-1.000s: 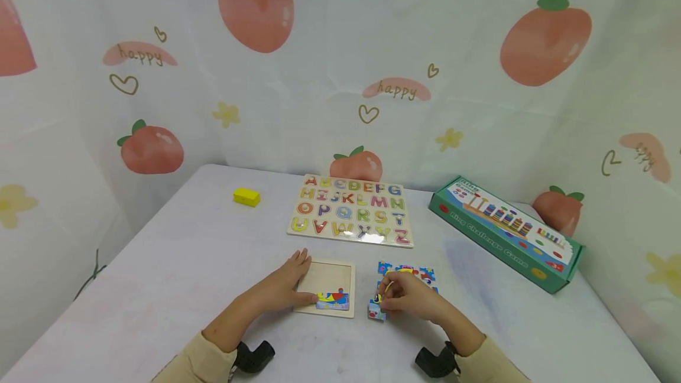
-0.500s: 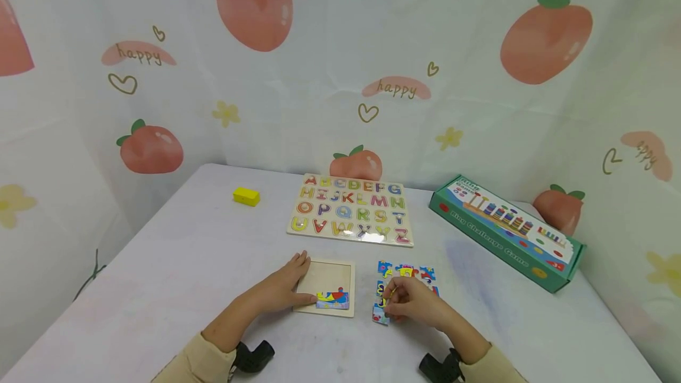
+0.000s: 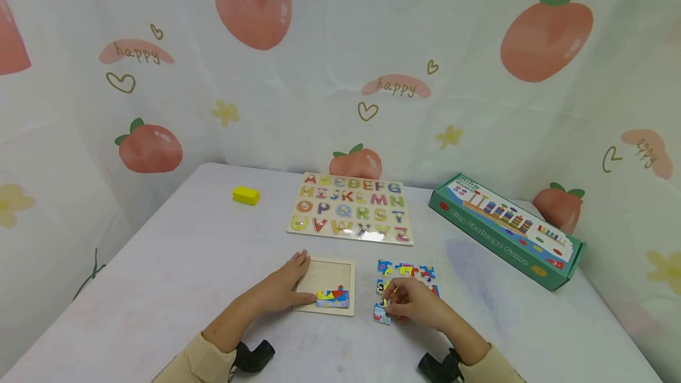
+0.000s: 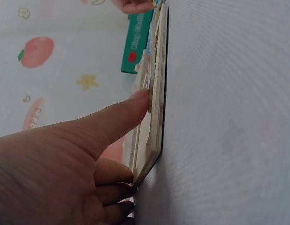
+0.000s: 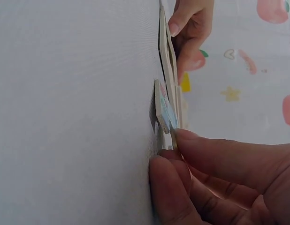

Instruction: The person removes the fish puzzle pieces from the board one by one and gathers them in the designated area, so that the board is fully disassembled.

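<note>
My left hand (image 3: 282,285) holds the left side of a square wooden puzzle tray (image 3: 330,270). Its thumb presses by a joined strip of colourful jigsaw pieces (image 3: 333,298) in the tray's lower part; the fingers lie along the edge. Right of the tray, my right hand (image 3: 412,300) pinches a thin jigsaw piece (image 5: 175,139) between thumb and fingers, mostly hidden by them. Beside those fingertips lies a light-blue jigsaw piece (image 3: 380,314) on the table. Several more jigsaw pieces (image 3: 406,269) lie just beyond the right hand, partly covered by it.
A wooden alphabet board (image 3: 348,208) lies behind the tray. At the back right stands a green Ring Challenge Game box (image 3: 505,232). A yellow block (image 3: 246,195) sits at the back left. A printed curtain (image 3: 319,64) hangs behind the table.
My right hand has shifted slightly right. The light-blue piece by its fingertips has moved a little right and turned, and more of the left-hand pieces shows. The left hand stays on the tray.
</note>
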A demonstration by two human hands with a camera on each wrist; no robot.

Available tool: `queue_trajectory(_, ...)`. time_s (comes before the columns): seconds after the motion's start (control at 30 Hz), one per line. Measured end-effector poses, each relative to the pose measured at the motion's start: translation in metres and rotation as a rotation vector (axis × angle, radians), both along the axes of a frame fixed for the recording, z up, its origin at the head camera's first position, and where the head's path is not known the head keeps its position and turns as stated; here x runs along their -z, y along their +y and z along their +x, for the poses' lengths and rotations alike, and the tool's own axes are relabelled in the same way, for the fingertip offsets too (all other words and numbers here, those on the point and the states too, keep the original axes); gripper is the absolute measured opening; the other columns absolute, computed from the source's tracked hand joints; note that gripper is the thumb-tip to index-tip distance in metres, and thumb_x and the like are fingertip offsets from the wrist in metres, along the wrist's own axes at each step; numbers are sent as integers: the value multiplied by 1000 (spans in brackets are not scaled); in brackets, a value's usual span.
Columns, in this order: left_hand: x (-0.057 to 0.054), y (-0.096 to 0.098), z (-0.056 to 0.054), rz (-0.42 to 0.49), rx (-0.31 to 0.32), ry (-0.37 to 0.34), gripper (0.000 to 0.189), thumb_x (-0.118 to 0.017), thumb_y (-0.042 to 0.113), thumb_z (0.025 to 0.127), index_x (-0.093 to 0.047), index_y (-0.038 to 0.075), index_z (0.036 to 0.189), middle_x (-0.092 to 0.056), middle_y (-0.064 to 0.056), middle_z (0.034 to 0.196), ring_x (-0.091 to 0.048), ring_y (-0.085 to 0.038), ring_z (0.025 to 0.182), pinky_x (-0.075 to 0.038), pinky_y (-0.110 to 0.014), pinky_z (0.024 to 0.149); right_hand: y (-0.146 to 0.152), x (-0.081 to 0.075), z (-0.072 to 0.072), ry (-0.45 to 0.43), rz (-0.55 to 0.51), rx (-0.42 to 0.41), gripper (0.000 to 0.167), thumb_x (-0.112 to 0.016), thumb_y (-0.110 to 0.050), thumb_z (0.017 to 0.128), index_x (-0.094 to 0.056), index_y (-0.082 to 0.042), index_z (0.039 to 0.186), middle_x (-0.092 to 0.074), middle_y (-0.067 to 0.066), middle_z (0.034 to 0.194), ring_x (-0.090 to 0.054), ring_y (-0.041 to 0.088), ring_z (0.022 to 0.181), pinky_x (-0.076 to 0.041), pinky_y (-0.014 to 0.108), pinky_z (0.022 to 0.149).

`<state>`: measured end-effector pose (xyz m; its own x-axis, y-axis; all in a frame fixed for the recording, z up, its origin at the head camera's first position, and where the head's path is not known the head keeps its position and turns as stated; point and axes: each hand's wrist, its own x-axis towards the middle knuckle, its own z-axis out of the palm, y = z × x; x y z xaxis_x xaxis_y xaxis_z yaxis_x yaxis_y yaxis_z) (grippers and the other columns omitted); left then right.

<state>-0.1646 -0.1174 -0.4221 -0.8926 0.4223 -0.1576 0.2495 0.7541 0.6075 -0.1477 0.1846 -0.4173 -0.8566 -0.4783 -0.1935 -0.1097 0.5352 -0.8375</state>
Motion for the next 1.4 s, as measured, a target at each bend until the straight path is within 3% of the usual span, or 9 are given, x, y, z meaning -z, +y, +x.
queue_trajectory(1.13,-1,0,-2,-13,-16,-11,86,-70,39,81,-28,-1,144,-19,-15,155,-12,-31,145,-19,-49,115,2,-3,1,1,-29,28,19,-70,-7,81,-54,2,81,-58,4,70,-56,13,57,-53,23,52)
queue_trajectory(1.4,0,-1,-2,-9,-9,-8,85,-70,38,81,-29,-2,144,-19,-16,155,-13,-32,145,-19,-50,115,-5,-10,-1,87,77,6,15,-69,-10,83,-55,-3,81,-57,0,71,-52,9,57,-46,19,50)
